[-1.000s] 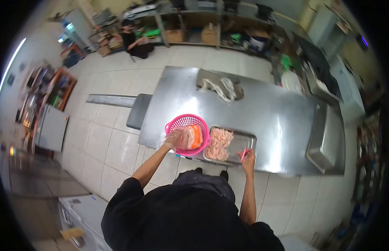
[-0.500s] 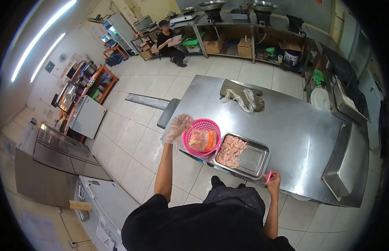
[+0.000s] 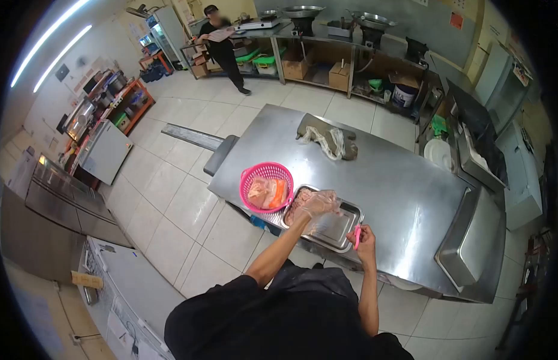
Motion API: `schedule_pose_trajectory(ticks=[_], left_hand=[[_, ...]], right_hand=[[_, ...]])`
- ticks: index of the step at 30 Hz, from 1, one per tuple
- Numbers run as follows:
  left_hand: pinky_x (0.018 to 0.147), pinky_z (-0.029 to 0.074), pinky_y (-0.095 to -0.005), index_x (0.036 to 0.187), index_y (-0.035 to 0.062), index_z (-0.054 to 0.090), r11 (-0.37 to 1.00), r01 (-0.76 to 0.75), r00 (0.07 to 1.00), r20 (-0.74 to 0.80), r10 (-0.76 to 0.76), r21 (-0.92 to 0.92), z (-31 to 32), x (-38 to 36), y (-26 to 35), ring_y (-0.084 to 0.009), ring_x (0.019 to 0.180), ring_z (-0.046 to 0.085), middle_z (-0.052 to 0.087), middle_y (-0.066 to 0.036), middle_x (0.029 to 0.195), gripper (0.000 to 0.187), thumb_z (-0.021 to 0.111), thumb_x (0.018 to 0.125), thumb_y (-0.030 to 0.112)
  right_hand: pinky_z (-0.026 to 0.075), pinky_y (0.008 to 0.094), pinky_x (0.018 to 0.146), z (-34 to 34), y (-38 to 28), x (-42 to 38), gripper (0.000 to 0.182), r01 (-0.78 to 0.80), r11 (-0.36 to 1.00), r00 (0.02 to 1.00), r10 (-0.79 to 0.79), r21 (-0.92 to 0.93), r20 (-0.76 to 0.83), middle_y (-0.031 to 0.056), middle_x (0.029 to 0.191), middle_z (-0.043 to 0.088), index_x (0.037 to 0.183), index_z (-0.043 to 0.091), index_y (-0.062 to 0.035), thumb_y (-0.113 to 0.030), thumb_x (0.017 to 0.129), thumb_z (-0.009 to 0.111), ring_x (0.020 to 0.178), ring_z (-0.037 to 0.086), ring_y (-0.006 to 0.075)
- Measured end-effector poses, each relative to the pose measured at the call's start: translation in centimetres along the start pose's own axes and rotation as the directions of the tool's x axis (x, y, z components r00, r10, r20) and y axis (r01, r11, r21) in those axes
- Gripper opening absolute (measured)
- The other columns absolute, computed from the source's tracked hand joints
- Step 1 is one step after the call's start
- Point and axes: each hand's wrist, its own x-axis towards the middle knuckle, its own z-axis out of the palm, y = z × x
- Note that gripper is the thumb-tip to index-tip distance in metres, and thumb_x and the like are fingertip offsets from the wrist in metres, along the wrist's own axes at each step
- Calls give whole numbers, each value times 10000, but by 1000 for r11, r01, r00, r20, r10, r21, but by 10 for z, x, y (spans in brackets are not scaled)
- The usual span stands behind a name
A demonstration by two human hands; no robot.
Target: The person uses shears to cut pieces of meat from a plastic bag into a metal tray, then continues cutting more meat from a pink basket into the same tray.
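My left hand, in a clear plastic glove, is over the metal tray, its fingers closed around what looks like raw meat; the glove hides part of it. Cut raw meat lies in the left part of that tray. My right hand grips pink-handled scissors at the tray's right edge; their blades are hard to make out. Left of the tray stands a pink basket, holding larger pieces of raw meat and something orange.
The steel table carries a grey-brown cloth with a plastic bag at its far side. A large metal container sits at the right end. Across the room, a person stands by the stove counter holding something pale.
My left hand has moved right, from the basket's rim to over the tray. My right hand with the scissors stays at the tray's right edge. The person at the back has risen from sitting.
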Motion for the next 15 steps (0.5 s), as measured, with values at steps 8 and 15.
schedule_pose_trajectory(ticks=[8,15], left_hand=[[522,461,-279,812,116,464,860,-154,987,-112,113,-487,13,7,78,-141,559,538,570,-23,660,130,571,868,164],[333,401,-237,777,155,393,756,-218,972,-205,114,-617,11,-2,158,-95,405,485,481,10,590,230,614,836,129]], right_hand=[[518,304,795,-38,3,-49,245,-246,931,960,272,270,-61,99,1007,568,955,491,-14,-67,800,674,835,588,154],[473,281,736,2,-43,-51,310,-115,962,937,23,248,348,94,882,623,900,486,-39,-72,735,746,820,595,149]])
